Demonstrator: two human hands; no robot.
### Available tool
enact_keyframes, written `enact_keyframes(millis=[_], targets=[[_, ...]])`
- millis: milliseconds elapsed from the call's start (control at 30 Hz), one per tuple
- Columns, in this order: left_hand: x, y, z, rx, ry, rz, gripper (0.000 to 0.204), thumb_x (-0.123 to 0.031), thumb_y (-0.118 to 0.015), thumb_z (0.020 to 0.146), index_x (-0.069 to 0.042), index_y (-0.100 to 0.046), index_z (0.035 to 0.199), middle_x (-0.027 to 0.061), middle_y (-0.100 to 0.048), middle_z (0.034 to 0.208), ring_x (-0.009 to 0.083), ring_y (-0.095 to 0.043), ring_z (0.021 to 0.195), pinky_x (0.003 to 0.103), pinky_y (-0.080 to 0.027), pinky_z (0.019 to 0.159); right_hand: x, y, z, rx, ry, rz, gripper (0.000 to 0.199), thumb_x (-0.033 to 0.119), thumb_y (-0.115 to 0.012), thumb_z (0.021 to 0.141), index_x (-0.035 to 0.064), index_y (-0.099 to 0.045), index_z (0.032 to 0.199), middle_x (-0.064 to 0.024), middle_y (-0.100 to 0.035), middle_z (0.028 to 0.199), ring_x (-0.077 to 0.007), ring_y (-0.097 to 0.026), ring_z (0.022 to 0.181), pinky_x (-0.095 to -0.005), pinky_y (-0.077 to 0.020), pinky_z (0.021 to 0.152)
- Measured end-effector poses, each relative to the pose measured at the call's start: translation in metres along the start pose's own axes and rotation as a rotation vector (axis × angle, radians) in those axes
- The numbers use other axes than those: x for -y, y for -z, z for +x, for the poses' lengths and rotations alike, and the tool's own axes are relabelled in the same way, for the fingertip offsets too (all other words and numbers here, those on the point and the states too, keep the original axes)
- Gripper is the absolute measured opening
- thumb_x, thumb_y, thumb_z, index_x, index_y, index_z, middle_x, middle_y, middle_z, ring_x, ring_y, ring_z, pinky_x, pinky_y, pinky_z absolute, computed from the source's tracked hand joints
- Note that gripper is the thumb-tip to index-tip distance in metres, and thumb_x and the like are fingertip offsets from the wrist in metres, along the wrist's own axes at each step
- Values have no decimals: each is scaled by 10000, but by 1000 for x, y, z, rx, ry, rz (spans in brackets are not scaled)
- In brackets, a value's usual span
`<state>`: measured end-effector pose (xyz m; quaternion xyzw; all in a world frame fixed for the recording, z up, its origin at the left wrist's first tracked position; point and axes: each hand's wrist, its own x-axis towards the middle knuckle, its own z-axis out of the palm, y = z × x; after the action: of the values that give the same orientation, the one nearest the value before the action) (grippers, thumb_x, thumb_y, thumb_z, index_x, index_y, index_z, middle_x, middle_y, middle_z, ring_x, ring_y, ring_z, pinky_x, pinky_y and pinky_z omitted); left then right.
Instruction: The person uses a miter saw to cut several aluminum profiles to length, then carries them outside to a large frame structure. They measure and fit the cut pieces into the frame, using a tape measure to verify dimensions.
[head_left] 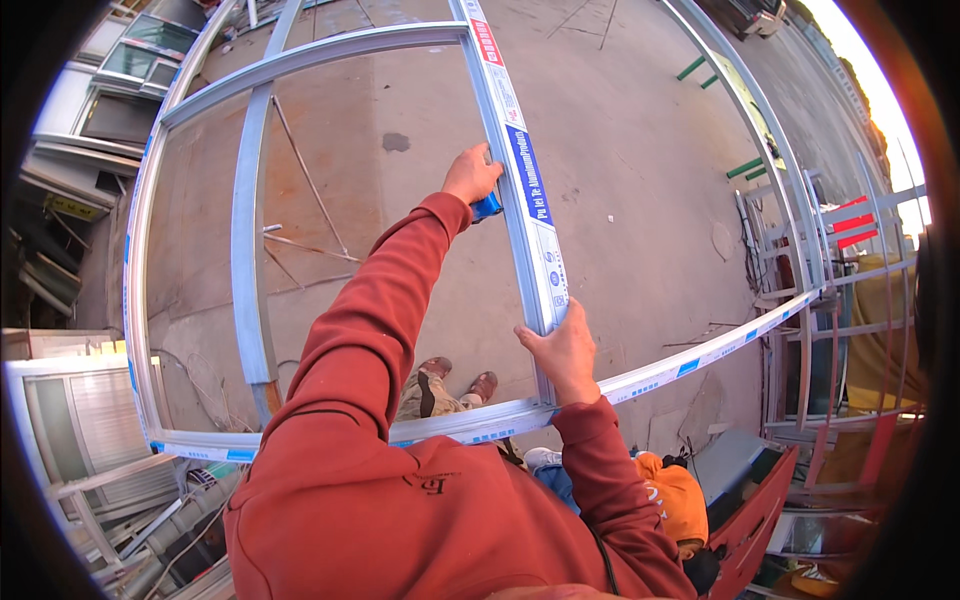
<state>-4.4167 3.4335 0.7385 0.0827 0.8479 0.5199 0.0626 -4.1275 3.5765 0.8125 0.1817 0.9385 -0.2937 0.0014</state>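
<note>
A large aluminium window frame (655,376) with protective film spans the view before me, divided by an upright aluminium bar (537,235) and a crossbar (330,47). My left hand (472,175) reaches out to the left side of the upright bar. Its fingers are closed around a small blue tool (487,207), mostly hidden by the hand, so its exact kind does not show. Closer to me, my right hand (563,350) wraps around the lower part of the same upright bar, thumb on its left side, just above the near frame rail.
A grey metal beam (252,230) runs beneath the frame at left. A person in orange (675,495) is close by at lower right, near a red panel (748,525). Stacked frames and panels (110,110) line the left; metal racks (850,290) stand at right.
</note>
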Motion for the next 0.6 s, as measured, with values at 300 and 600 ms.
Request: enact_keyframes(millis=[300,600], targets=[[-11,8,-7,37,7,-63,522,-169,-618,892,37,-493,1356,119,-667,772,175,-625,658,330,-499,633,-6,-4,6,49,-10,39,675,289,-774,725,-49,-478,1228,-242,-603,1133,-396,-625,1008,-440,-502,865],[18,20,49,105,27,-263,637,-315,-505,999,-113,-240,1542,153,-680,940,204,-644,797,339,-504,776,2,11,10,213,-29,0,669,297,-735,780,-79,-442,1248,-290,-580,1146,-428,-617,1021,-450,-501,860]])
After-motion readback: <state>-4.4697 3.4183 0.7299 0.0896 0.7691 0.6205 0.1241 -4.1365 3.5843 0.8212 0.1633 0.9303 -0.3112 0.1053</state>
